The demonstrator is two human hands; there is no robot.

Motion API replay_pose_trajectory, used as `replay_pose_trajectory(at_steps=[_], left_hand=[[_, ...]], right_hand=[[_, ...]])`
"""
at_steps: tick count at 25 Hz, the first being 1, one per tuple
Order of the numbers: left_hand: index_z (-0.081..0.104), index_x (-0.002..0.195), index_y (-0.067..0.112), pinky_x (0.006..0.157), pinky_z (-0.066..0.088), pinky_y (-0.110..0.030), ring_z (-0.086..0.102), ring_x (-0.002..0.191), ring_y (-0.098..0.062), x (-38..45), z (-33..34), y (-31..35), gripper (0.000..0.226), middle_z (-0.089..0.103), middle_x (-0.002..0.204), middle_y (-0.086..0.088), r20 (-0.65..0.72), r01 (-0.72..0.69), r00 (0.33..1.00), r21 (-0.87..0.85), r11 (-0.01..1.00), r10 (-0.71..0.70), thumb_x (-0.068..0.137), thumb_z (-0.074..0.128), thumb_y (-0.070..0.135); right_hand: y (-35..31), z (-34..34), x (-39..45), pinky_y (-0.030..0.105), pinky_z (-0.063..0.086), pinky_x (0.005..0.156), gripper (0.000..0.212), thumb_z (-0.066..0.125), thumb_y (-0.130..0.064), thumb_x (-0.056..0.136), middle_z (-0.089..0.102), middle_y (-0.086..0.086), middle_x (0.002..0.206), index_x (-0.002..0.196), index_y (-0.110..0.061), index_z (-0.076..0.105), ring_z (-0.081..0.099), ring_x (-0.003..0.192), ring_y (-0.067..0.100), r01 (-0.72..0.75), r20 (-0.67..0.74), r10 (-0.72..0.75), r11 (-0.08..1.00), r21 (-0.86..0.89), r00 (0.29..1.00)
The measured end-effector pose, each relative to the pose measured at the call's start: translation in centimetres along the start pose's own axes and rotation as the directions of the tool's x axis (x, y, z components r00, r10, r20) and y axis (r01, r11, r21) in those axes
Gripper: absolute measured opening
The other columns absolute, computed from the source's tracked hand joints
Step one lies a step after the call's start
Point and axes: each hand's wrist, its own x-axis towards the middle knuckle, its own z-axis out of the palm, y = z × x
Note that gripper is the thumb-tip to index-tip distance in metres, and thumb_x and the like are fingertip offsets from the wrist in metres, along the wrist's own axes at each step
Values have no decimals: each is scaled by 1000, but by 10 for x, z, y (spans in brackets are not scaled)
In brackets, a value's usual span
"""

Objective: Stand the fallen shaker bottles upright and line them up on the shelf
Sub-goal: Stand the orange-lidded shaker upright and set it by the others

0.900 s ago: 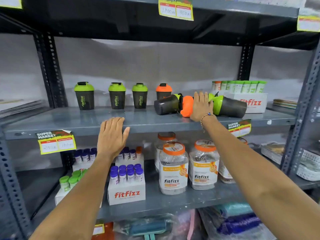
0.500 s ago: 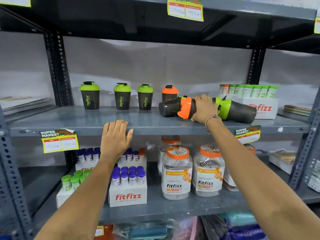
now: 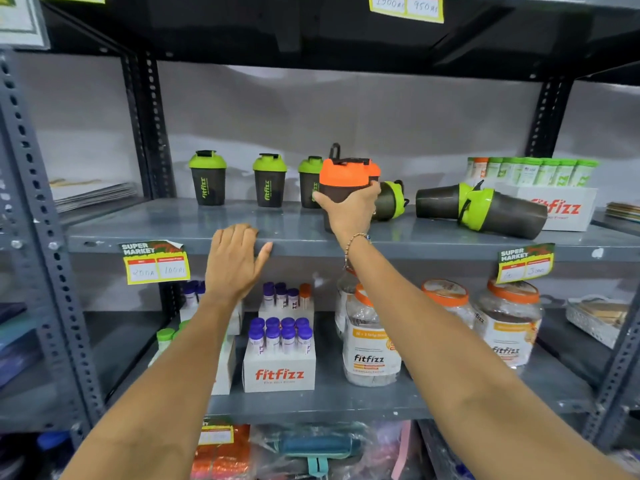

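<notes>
1. Change since the earlier view: the dark plastic shaker bottle with the orange lid (image 3: 344, 188), then lying on its side, is now upright in the right hand (image 3: 349, 211), at the front of the grey metal shelf (image 3: 173, 226).
2. Right hand: clasped round the bottle's body. Left hand (image 3: 235, 259): fingers spread, grasping nothing, resting on the shelf's front edge.
3. Done: three green-lidded dark shakers (image 3: 269, 180) stand in a row at the back; an orange-lidded one seems to stand behind the held bottle, mostly hidden.
4. Left: three green-lidded shakers lie fallen, one (image 3: 389, 200) just right of the hand, two (image 3: 481, 209) overlapping beside the white carton (image 3: 561, 209).
5. Judgement: roughly halfway; the held bottle is not yet in line.
</notes>
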Motion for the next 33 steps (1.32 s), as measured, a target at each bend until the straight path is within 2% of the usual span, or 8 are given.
replay_pose_trajectory(at_steps=[3, 7, 12, 18, 22, 27, 30, 33], left_hand=[[59, 99, 5, 85, 32, -37, 54, 87, -33, 0, 5, 1, 46, 60, 96, -13, -41, 20, 999, -12, 1000, -20, 97, 33, 44], [59, 99, 6, 84, 33, -37, 53, 85, -32, -2, 10, -1, 46, 60, 95, -12, -106, 11, 994, -3, 1000, -11, 97, 34, 44], [60, 99, 5, 85, 33, -38, 53, 85, -32, -2, 14, -2, 46, 61, 96, -12, -135, -13, 991, -3, 1000, 12, 98, 34, 44], [60, 100, 5, 86, 33, -37, 54, 85, -31, -3, 17, -3, 45, 61, 96, -12, -175, -20, 984, -10, 1000, 18, 97, 36, 43], [59, 100, 6, 86, 34, -37, 53, 86, -31, -3, 18, -4, 43, 62, 97, -12, -187, -21, 982, -30, 999, 15, 97, 37, 43], [59, 101, 6, 87, 33, -37, 53, 87, -30, -4, 16, -2, 44, 61, 97, -12, -167, -8, 986, -26, 1000, 4, 98, 36, 44], [59, 101, 6, 88, 33, -38, 54, 88, -31, -4, 15, -2, 44, 61, 98, -12, -151, -4, 989, -27, 1000, 0, 98, 36, 43], [59, 101, 5, 89, 32, -38, 54, 90, -31, -4, 15, -2, 45, 62, 99, -13, -145, -2, 989, -32, 999, -3, 98, 35, 44]], right_hand=[[3, 15, -3, 54, 30, 107, 114, 73, -42, 78, 18, 18, 153, 151, 1, -3, 25, 139, 36, -38, 26, 45, 972, -231, 999], [11, 5, 2, 47, 19, 119, 111, 70, -21, 82, 7, 18, 159, 149, 1, -15, 11, 147, 34, -80, 153, 103, 986, -149, 983], [9, 3, -1, 52, 29, 110, 114, 84, -24, 71, 20, 19, 150, 148, 0, 4, 21, 140, 37, -79, 82, 101, 968, -239, 992], [15, 6, 2, 48, 37, 110, 109, 79, -12, 72, 38, 19, 144, 148, -1, 2, 37, 134, 37, -80, 104, 95, 986, -145, 990], [11, 14, -6, 49, 35, 106, 106, 85, -27, 67, 30, 18, 143, 143, -2, 16, 31, 134, 35, -56, -19, 53, 958, -282, 998], [15, 11, 2, 49, 35, 108, 96, 79, -17, 71, 48, 16, 132, 141, -2, 14, 44, 127, 36, -91, 53, 104, 975, -204, 993], [13, 15, -4, 50, 34, 106, 102, 85, -30, 67, 38, 17, 140, 140, -3, 20, 37, 132, 35, -72, -12, 71, 959, -275, 997], [13, 13, -3, 49, 30, 110, 110, 82, -35, 68, 30, 18, 145, 145, -2, 11, 31, 136, 35, -56, 18, 64, 952, -300, 998]])
